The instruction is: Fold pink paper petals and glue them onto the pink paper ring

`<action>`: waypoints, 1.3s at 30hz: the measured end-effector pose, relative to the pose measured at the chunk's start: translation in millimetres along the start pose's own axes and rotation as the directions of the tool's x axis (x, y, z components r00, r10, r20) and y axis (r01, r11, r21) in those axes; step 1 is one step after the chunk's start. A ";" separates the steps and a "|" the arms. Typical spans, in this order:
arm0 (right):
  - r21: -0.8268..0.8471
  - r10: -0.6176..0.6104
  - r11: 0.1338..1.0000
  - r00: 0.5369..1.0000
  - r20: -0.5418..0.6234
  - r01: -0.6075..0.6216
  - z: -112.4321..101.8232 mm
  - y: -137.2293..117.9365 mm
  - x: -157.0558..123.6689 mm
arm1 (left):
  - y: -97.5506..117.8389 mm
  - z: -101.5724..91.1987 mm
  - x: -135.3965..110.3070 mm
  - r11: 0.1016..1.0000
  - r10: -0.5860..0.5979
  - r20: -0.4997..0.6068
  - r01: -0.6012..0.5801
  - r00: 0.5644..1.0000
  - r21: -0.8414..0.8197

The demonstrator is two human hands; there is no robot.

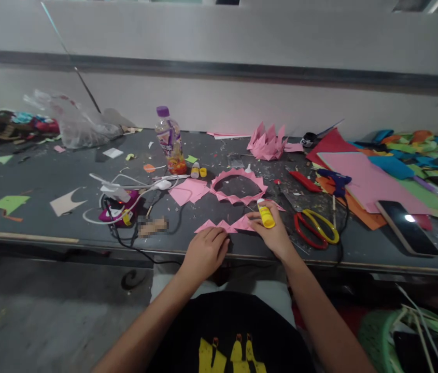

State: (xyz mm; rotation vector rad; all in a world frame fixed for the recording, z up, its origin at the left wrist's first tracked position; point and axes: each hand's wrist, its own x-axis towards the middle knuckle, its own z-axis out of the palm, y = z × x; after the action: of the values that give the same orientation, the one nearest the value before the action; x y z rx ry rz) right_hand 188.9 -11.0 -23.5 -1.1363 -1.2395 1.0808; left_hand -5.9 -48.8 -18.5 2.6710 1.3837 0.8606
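Note:
A zigzag strip of pink folded paper lies near the table's front edge. My left hand rests over the strip's left part, fingers bent and close together, holding it against the table. Between the thumb and palm of my right hand sits a yellow glue stick, tilted, its white end upward. The fingertips of that hand touch the right end of the strip. Just beyond it lies a ring of pink folded points. Farther back stands a spiky pink paper piece.
Right of my hands are scissors, a glue gun, a phone and coloured sheets. To the left, a purple power adapter trails cables. A bottle, pink squares and a plastic bag are behind.

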 end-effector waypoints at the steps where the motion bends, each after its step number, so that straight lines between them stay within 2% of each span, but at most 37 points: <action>1: -0.012 0.003 1.000 1.000 0.017 -0.003 -0.1 -0.3 0.5 | 3.3 1.0 -0.9 1.000 -0.013 -0.012 0.013 1.000 -0.013; 6: -0.063 0.019 0.998 0.996 0.087 -0.014 0.6 -2.1 1.3 | 9.7 5.1 -5.5 0.998 -0.050 -0.056 0.047 0.997 -0.046; 25: -0.262 -0.047 0.961 0.988 0.147 0.085 -0.8 3.9 -2.4 | 8.1 13.8 -14.1 0.998 -0.054 -0.079 0.052 0.995 -0.030; 33: -0.350 -0.090 0.927 0.985 0.148 0.137 1.3 -1.0 -6.2 | 13.8 11.8 -14.3 0.994 -0.055 0.045 0.050 0.997 0.096; 39: -0.383 -0.098 0.911 0.981 0.167 0.156 2.3 -5.0 -6.7 | 15.0 12.4 -15.7 0.992 -0.051 0.045 0.046 0.998 0.115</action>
State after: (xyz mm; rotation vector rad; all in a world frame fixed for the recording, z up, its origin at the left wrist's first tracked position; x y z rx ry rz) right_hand 186.3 -18.1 -19.4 -1.2717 -1.6777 0.8460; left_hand 4.0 -66.9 -32.5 2.7074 1.5243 0.7308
